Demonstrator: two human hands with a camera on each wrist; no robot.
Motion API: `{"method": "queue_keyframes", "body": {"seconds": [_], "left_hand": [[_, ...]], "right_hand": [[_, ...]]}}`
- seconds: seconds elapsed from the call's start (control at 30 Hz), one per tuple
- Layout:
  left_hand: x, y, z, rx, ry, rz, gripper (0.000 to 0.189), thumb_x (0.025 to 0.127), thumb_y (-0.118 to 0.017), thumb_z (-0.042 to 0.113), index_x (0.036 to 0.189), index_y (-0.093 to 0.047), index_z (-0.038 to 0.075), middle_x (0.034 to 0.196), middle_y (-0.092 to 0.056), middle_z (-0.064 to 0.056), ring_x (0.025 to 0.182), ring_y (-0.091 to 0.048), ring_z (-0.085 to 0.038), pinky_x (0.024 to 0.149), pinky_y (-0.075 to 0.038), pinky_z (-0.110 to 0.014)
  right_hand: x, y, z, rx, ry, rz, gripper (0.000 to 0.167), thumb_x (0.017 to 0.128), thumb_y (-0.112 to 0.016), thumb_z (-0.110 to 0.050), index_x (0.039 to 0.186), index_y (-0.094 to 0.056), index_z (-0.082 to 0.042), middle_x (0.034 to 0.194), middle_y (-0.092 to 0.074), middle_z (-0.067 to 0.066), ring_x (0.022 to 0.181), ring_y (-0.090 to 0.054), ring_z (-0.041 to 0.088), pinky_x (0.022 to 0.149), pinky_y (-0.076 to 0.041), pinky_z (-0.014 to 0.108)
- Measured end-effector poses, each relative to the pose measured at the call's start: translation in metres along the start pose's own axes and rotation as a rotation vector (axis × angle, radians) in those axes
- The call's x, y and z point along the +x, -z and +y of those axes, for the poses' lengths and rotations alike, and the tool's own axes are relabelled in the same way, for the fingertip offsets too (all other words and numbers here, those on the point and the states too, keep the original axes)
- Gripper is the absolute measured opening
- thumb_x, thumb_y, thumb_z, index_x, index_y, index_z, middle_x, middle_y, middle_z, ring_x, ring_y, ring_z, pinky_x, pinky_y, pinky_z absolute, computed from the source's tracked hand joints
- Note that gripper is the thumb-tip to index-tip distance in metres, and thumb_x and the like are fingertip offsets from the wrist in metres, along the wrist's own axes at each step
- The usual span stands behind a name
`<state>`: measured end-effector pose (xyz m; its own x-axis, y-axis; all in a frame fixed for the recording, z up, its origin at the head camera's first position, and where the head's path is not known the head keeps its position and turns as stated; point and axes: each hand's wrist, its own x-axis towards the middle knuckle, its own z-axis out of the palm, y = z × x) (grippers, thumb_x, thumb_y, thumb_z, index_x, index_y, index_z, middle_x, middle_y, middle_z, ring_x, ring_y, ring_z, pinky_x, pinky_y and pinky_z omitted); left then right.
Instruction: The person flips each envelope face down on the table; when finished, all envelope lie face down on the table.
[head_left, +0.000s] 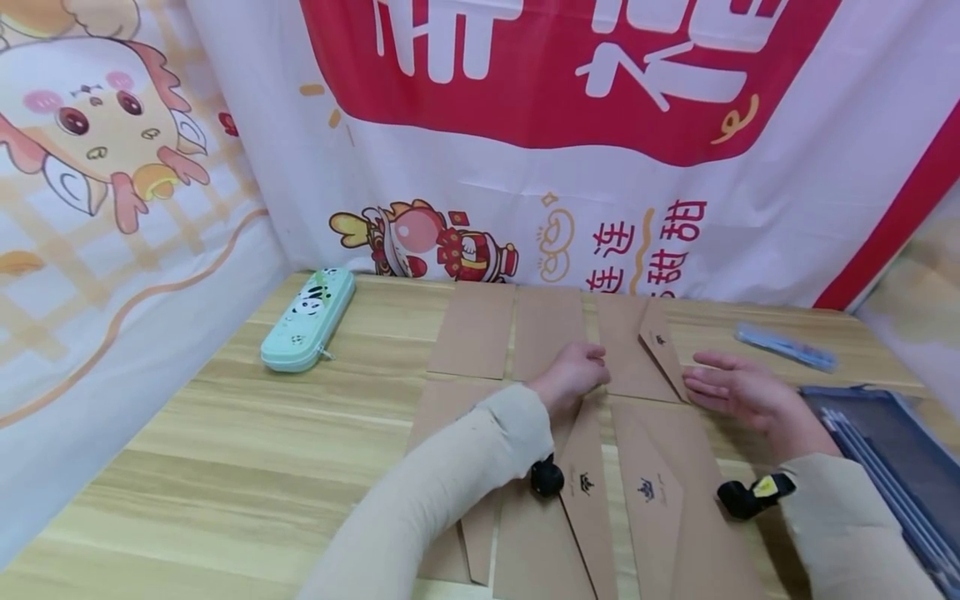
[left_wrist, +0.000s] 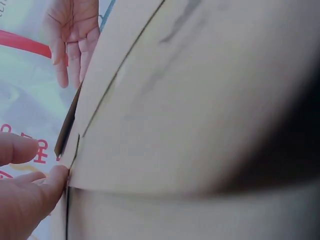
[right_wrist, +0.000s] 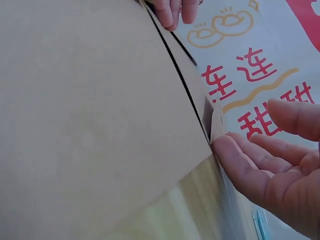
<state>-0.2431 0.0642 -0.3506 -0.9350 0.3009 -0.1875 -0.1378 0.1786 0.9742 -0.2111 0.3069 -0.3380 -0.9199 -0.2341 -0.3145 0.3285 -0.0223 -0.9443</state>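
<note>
Several brown kraft envelopes lie on the wooden table in two rows. My left hand [head_left: 573, 375] is at the near left corner of the back right envelope [head_left: 624, 346], whose pointed flap is partly raised. In the left wrist view, the left fingers [left_wrist: 30, 202] touch the paper edge, with the thumb apart. At that envelope's right edge is my right hand [head_left: 738, 396], palm sideways and fingers extended. Its fingertips touch the near right corner in the right wrist view. My left forearm covers part of the front envelopes, including the front middle envelope [head_left: 536, 533].
A mint pencil case [head_left: 309, 321] with a panda print lies at the back left. On the right are a small light-blue packet [head_left: 786, 347] and a dark pouch [head_left: 907, 450] with pencils on it. A printed cloth [head_left: 450, 167] hangs behind the table.
</note>
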Motion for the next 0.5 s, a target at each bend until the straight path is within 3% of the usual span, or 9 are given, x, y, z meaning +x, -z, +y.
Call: {"method": "queue_keyframes", "body": {"seconds": [0.3,0.5], "left_hand": [[0.0001,-0.004,-0.0007,-0.053,0.019,0.064,0.05,0.077,-0.057,-0.011,0.126,-0.053,-0.003,0.125,-0.056,-0.016,0.117,-0.051,-0.024,0.096,-0.045,-0.034],[-0.003,-0.0039,0.0015,-0.03,-0.032,0.094,0.046,0.079,-0.055,-0.011,0.124,-0.054,-0.005,0.119,-0.059,-0.017,0.11,-0.055,-0.024,0.091,-0.049,-0.031]], "right_hand": [[0.0018,0.0007,0.0009,-0.031,0.001,0.007,0.081,0.09,-0.059,-0.015,0.145,-0.002,0.006,0.095,-0.068,-0.009,0.092,-0.064,0.007,0.084,-0.053,0.029],[0.0041,-0.0004,0.0004,-0.055,-0.008,0.007,0.079,0.091,-0.058,-0.013,0.145,-0.004,0.007,0.095,-0.068,-0.009,0.092,-0.064,0.007,0.087,-0.052,0.031]]}}
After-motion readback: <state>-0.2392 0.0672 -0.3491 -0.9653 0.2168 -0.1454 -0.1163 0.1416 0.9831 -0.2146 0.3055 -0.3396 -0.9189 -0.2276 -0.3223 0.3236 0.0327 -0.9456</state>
